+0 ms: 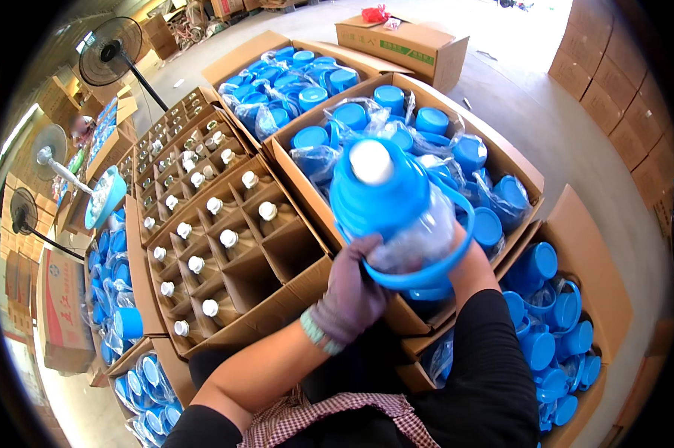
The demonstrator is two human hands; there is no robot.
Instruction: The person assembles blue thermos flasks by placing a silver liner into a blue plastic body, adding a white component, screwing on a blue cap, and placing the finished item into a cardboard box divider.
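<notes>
1. Left grip (352, 291): gloved, pinching the blue flask (381, 196) at its lower left.
2. Right grip (462, 243): mostly hidden behind the flask; cannot tell its closure.
3. Flask: centre frame, white-topped, above an open carton (522, 168).
4. Divided carton (284, 302): left of centre, holding white caps (229, 238).

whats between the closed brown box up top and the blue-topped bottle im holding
In the head view, an open carton of blue plastic items, some in clear wrapping, lies between the closed box and the blue-topped bottle.
</notes>
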